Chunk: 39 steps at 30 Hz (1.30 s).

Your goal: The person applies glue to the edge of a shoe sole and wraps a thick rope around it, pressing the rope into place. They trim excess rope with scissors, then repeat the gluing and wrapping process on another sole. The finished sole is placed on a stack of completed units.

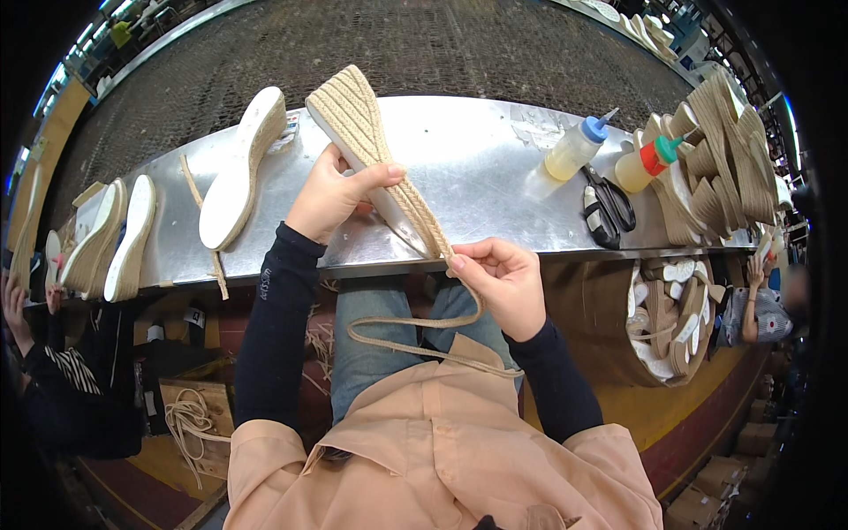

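In my left hand (349, 190) is a wedge shoe sole (349, 115) with rows of tan braid along its side, its thick heel end pointing up and away from me. My thumb presses on the braid, and the fingers wrap behind the sole. My right hand (503, 283) pinches a braided cord (446, 252) between thumb and fingers at the sole's narrow near end. From that pinch the loose cord (380, 320) loops down across my lap. A white-topped sole (243, 168) lies on the metal bench left of my left hand, with another cord (192, 181) beneath it.
Two squeeze bottles, one blue-capped (574, 150) and one green-capped (649, 163), stand right beside black-handled scissors (609, 199). Wedge soles (724, 159) pile up at the bench's right end. A round bin (640, 353) below holds more. Co-workers' hands (53, 296) show at the far left.
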Tool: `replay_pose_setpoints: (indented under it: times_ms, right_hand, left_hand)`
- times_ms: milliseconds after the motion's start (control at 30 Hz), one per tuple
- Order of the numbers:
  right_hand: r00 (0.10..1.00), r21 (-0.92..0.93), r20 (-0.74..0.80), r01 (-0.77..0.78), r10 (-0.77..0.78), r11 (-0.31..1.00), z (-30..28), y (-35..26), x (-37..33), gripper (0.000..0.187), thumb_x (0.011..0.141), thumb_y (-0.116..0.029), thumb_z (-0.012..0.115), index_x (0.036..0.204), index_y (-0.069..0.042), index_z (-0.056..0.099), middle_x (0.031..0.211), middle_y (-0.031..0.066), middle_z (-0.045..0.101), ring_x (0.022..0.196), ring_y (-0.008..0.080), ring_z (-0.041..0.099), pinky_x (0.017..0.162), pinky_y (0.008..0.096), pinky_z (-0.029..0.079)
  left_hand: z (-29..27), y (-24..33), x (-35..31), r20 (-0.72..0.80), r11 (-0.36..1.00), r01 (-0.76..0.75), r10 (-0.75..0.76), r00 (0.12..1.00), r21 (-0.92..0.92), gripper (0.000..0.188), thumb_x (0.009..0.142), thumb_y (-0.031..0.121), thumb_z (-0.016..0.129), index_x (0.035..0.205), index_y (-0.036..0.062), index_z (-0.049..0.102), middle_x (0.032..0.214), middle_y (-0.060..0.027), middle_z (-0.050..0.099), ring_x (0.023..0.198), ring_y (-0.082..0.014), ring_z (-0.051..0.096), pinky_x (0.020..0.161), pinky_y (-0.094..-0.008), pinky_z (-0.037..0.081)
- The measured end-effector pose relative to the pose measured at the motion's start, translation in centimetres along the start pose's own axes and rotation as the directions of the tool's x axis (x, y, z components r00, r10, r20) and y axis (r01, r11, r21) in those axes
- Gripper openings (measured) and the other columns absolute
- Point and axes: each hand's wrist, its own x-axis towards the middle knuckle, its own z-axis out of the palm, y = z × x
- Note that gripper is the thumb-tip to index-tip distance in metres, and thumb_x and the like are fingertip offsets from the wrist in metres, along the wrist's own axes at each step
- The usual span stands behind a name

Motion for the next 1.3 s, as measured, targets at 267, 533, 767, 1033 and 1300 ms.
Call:
replay_pose_setpoints:
  times_ms: [267,533,767,1033,1300]
  right_hand:
    - [0.998,-0.123,-0.056,-0.04,0.034,0.992,-0.1,1.3,0.2,0.009,0.086,-0.005,0.066,0.087,0.003,0.063,0.073,0.003,0.064,0.063,0.0032,0.056,0.056,0.016,0.042]
    - [0.998,-0.059,-0.057,-0.033,0.03,0.998,0.1,2.4,1.0,0.01,0.085,-0.006,0.066,0.083,0.001,0.059,0.069,0.0016,0.061,0.057,0.004,0.054,0.053,0.0179,0.044]
    - [0.997,0.074,0.011,-0.083,0.082,0.994,0.2,2.5,-0.1,0.015,0.084,-0.004,0.066,0.09,-0.002,0.052,0.072,0.0005,0.058,0.058,0.0046,0.054,0.053,0.0185,0.045]
    - [0.78,-0.324,0.25,0.626,-0.574,0.71,-0.8,-2.5,-2.2,0.019,0.071,0.0,0.077,0.082,0.0,0.061,0.119,0.0192,0.05,0.089,0.0176,0.061,0.071,0.027,0.052]
    - [0.698,-0.231,0.245,0.716,-0.673,0.659,-0.6,-5.8,-2.8,0.02,0.072,-0.001,0.077,0.079,0.001,0.058,0.123,0.0261,0.051,0.096,0.0286,0.066,0.075,0.0304,0.052]
  left_hand:
    - [-0.2,0.0,0.2,0.051,1.0,0.015,-0.014,0.999,-0.022,0.067,0.071,0.03,0.078,0.117,-0.006,0.045,0.098,-0.0117,0.06,0.081,-0.0147,0.065,0.062,-0.0249,0.055]
    - [-0.3,-0.6,0.3,0.044,1.0,-0.007,0.007,0.999,0.0,0.068,0.075,0.031,0.075,0.123,-0.0042,0.043,0.1,-0.0095,0.06,0.077,-0.0112,0.065,0.065,-0.0229,0.054]
    - [0.1,-1.0,-2.4,-0.024,0.971,-0.215,0.213,0.977,-0.107,0.083,0.065,0.026,0.082,0.128,-0.0026,0.036,0.119,-0.0168,0.05,0.097,-0.0241,0.062,0.082,-0.0346,0.054]
    - [-0.1,0.7,-6.7,0.163,0.534,-0.486,0.771,0.616,-0.692,0.076,0.062,0.021,0.086,0.122,0.0107,0.041,0.137,-0.0309,0.03,0.124,-0.0437,0.042,0.088,-0.0509,0.053]
    - [0.9,0.5,-6.5,0.125,0.612,-0.464,0.679,0.723,-0.64,0.107,0.052,0.03,0.092,0.138,0.0234,0.029,0.143,-0.0342,0.02,0.131,-0.0456,0.033,0.099,-0.0542,0.043]
